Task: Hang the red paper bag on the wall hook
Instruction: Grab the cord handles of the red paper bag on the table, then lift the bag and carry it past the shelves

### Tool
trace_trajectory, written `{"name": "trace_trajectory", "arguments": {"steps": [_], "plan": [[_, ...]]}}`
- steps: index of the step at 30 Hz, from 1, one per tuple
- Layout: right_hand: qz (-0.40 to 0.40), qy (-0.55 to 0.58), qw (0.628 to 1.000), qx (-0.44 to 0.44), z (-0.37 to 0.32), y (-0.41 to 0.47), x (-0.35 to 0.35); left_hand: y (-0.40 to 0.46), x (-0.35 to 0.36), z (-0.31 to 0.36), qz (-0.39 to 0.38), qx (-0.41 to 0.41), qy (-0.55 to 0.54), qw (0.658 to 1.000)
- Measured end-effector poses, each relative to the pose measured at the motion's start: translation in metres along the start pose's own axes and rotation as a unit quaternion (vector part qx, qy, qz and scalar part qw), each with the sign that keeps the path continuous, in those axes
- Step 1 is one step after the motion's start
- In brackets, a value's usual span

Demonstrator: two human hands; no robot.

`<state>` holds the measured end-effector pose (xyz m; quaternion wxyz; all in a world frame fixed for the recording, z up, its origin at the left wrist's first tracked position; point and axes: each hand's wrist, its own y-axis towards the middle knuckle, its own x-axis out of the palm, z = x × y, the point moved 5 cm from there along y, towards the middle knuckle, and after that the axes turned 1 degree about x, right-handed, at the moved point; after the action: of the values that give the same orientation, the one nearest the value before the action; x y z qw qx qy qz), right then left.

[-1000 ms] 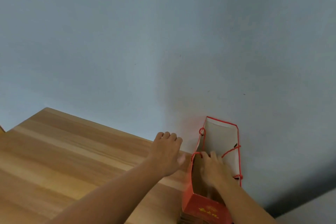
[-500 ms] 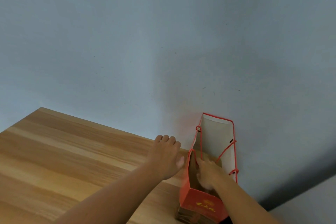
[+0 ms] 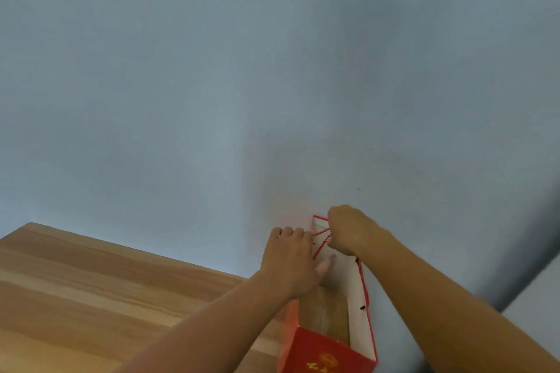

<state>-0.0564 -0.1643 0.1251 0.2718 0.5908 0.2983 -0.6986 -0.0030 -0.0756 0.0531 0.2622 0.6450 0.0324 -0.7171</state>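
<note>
**Right hand pinches the bag's cord handle**

The right hand [image 3: 348,228] is closed in a fist around the red cord handle [image 3: 321,241] of the red paper bag [image 3: 325,348]. The left hand [image 3: 291,260] lies open, fingers spread, against the bag's left rim. The bag stands open-mouthed at the far right corner of the wooden table [image 3: 91,288], touching the pale blue wall [image 3: 212,85].
</note>
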Motion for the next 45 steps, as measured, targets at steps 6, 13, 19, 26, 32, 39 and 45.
{"name": "trace_trajectory", "arguments": {"steps": [6,13,19,26,32,39,45], "plan": [[0.035,0.084,0.996,0.013,-0.007,-0.002,-0.021,-0.003,-0.018,0.030,0.004,-0.092,-0.138,0.986],[-0.042,0.200,0.979,-0.011,0.002,-0.027,-0.032,-0.010,-0.043,0.008,0.087,-0.072,-0.112,0.987],[-0.064,0.373,0.919,-0.113,-0.012,-0.055,-0.029,-0.023,-0.110,-0.049,0.118,-0.109,-0.095,0.982],[0.067,0.272,0.935,-0.216,-0.095,-0.061,-0.036,-0.090,-0.145,-0.108,0.149,-0.174,-0.083,0.970],[0.108,0.213,0.923,-0.302,-0.195,-0.092,-0.034,-0.178,-0.172,-0.161,0.138,-0.207,-0.077,0.965],[0.170,0.149,0.890,-0.397,-0.311,-0.161,-0.040,-0.293,-0.198,-0.218,0.196,-0.268,-0.088,0.939],[0.180,0.094,0.874,-0.441,-0.400,-0.213,-0.040,-0.381,-0.224,-0.257,0.225,-0.347,-0.005,0.911]]}}
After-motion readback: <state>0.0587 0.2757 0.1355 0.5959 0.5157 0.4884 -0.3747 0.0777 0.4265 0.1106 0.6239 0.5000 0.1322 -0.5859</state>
